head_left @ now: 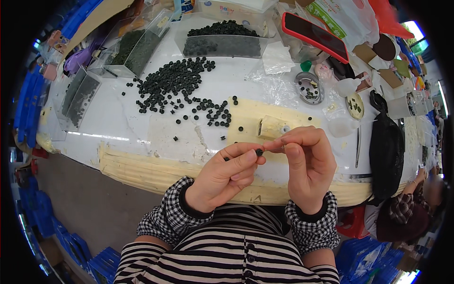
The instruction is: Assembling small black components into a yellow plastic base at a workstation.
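Over the table's padded front edge, my left hand [224, 177] is closed, pinching a small black ribbed round part [259, 152] between thumb and forefinger. A second black piece [226, 159] shows at its curled fingers. Close by on the right, my right hand [309, 165] is closed too, fingertips bent toward that part; whatever they hold is too small to tell. Just behind the hands stands a cream-taped block [272, 127] with a round metal-looking piece on it. Many loose black parts [172, 78] lie heaped at the left, some scattered toward the yellow-taped patch [243, 113].
A clear bin of black parts [222, 46] stands at the back; more clear boxes [125, 49] are at the left. To the right are a red-cased phone [314, 37], a round dish [309, 88], tweezers [358, 146] and a black bag [387, 151]. Another person sits far right.
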A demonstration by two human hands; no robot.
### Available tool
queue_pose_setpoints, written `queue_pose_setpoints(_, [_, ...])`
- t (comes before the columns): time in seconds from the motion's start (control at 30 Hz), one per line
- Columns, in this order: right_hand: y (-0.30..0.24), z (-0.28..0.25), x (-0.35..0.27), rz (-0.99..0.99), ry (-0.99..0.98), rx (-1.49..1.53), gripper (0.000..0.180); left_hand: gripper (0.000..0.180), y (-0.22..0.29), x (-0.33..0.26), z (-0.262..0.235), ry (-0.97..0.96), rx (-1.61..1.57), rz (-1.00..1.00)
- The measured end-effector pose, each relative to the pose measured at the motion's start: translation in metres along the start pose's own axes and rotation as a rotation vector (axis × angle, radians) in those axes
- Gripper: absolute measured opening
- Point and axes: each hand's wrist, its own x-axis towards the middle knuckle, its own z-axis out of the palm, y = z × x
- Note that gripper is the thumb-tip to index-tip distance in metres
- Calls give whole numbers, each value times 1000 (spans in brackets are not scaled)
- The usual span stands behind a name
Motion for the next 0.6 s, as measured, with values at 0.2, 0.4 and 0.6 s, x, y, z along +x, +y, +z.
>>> queue_pose_setpoints(0.2, [-2,1,-1,24,16,43,9,20,0,0,-1,4,0,10])
queue_pose_setpoints(0.4, [2,-17,3,-68,231,-308,6,19,2,-2,7,106,205,180])
queue_pose_setpoints(0.6, [13,-21,11,-221,159,-794,11,18,2,-5,7,150,398,364])
